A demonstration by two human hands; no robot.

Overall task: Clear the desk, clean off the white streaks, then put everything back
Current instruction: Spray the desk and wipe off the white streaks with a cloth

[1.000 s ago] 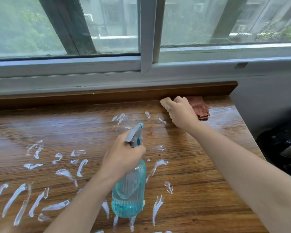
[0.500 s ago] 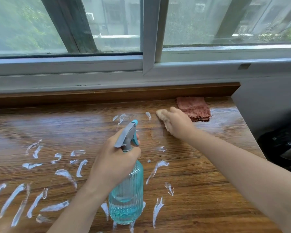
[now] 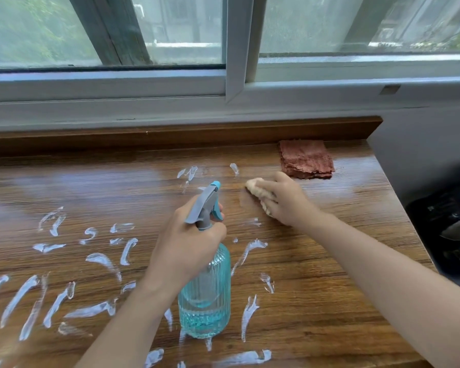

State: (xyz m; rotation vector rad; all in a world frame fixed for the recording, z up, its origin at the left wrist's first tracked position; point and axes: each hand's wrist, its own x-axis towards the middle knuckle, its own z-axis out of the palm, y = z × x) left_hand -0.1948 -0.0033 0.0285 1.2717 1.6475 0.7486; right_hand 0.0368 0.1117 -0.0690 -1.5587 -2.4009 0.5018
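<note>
Pale cloth [image 3: 259,193] mostly hidden under right hand [image 3: 287,203], dark object [image 3: 446,221] cut off at right edge

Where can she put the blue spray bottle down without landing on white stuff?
The bare wood on the desk right of the spray bottle, under her right forearm, looks free. So does the far left strip by the wooden ledge. The left front is crowded with white streaks. The red cloth fills the back right corner.

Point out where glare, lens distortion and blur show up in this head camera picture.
Head view: daylight glare whitens the glossy wooden desk along its far part, near the folded reddish-brown cloth; the wide lens bows the grey window frame; white streaks smear at the lower left edge; the ribbed blue glass spray bottle stays sharp.
</note>
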